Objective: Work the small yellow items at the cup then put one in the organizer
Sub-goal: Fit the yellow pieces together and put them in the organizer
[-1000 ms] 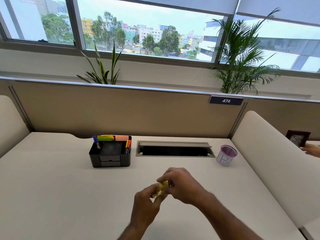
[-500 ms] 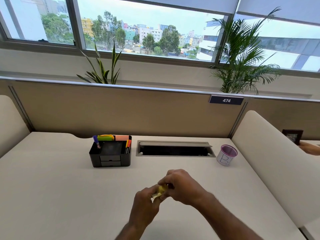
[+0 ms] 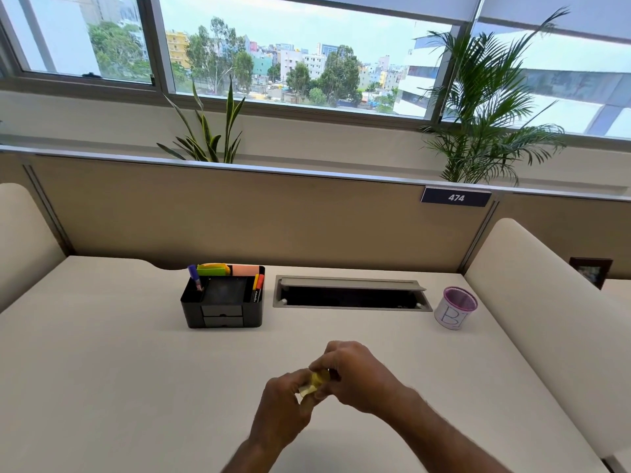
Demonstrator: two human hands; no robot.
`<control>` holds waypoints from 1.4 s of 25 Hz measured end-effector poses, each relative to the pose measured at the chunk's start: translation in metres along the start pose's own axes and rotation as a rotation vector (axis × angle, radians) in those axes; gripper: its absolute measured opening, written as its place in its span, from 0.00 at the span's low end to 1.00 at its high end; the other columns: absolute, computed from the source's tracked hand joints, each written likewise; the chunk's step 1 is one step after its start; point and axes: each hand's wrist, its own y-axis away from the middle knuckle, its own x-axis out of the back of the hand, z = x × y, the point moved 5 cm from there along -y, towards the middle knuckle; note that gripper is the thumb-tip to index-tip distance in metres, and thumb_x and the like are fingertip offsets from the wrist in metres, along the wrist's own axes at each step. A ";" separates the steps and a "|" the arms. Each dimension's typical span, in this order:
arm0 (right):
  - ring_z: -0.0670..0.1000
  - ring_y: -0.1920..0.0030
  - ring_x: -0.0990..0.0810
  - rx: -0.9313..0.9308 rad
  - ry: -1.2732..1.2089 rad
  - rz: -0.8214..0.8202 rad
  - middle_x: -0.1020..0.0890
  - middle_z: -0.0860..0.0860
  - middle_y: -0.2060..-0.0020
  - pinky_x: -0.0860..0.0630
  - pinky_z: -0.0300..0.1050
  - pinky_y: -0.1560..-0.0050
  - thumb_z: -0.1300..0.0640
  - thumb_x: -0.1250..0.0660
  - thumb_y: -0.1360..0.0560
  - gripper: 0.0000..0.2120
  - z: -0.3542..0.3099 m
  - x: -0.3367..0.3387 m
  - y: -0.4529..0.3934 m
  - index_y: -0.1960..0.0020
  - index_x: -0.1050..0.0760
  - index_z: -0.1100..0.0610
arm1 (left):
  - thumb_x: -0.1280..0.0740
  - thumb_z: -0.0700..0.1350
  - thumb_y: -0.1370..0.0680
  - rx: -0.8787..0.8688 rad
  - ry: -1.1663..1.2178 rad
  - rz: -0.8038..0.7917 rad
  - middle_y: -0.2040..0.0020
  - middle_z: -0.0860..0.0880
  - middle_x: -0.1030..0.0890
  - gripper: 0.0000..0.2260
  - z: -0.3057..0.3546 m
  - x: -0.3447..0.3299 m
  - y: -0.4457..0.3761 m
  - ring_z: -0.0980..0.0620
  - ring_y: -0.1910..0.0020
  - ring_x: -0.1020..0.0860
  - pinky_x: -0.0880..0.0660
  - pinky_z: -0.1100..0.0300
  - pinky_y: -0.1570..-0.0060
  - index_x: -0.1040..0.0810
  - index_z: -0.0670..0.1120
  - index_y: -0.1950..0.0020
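Both hands, left hand (image 3: 285,402) and right hand (image 3: 355,375), pinch a small yellow item (image 3: 316,382) above the desk (image 3: 102,370), well short of the organizer (image 3: 223,307); a loosened pinch could drop it.

Desk (image 3: 102,370): cream, plain.
Organizer (image 3: 223,303): black.
Marker at its left (image 3: 194,276): purple.
Markers at its right (image 3: 257,285): yellow and orange-red caps.
Pads at its back (image 3: 213,269): green and yellow; pink (image 3: 245,270).
Cup (image 3: 456,307): white wall, blue letter B, purple rim.
Small item between the fingers (image 3: 316,382): yellow.
Cable tray (image 3: 351,295): grey frame, black inside.
Number plate (image 3: 456,198): dark blue, white 474.
Partition (image 3: 239,213): tan.
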 end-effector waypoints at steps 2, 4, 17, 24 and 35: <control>0.47 0.53 0.21 -0.003 -0.007 -0.005 0.17 0.49 0.50 0.19 0.42 0.53 0.58 0.28 0.26 0.14 0.001 -0.008 -0.006 0.41 0.19 0.51 | 0.23 0.52 0.29 0.000 -0.046 -0.024 0.60 0.65 0.19 0.11 -0.010 0.004 -0.001 0.61 0.62 0.21 0.25 0.68 0.61 0.19 0.55 0.49; 0.47 0.53 0.20 -0.014 -0.007 0.005 0.17 0.49 0.49 0.19 0.41 0.52 0.59 0.28 0.26 0.15 0.001 -0.014 -0.015 0.40 0.19 0.50 | 0.25 0.56 0.30 0.024 -0.101 -0.020 0.53 0.62 0.17 0.16 -0.022 0.008 -0.002 0.60 0.57 0.21 0.22 0.63 0.55 0.21 0.57 0.44; 0.50 0.50 0.19 -0.064 -0.191 0.176 0.16 0.52 0.46 0.20 0.45 0.47 0.57 0.26 0.28 0.18 -0.029 -0.010 -0.174 0.39 0.21 0.55 | 0.53 0.76 0.28 0.302 -0.851 -0.113 0.33 0.49 0.22 0.40 -0.161 0.070 0.002 0.46 0.34 0.24 0.28 0.45 0.36 0.25 0.49 0.32; 0.54 0.55 0.19 -0.005 -0.129 0.165 0.16 0.52 0.54 0.19 0.52 0.52 0.53 0.27 0.28 0.13 -0.065 -0.031 -0.267 0.45 0.19 0.55 | 0.48 0.76 0.28 0.372 -0.735 -0.300 0.31 0.44 0.24 0.40 -0.203 0.077 0.009 0.45 0.30 0.31 0.58 0.47 0.29 0.26 0.47 0.31; 0.56 0.58 0.20 -0.053 0.000 -0.025 0.18 0.55 0.61 0.23 0.48 0.60 0.50 0.28 0.27 0.11 -0.081 -0.102 -0.341 0.57 0.21 0.58 | 0.45 0.76 0.29 0.293 -0.739 -0.257 0.25 0.45 0.32 0.40 -0.212 0.079 0.004 0.46 0.26 0.40 0.47 0.38 0.32 0.34 0.50 0.26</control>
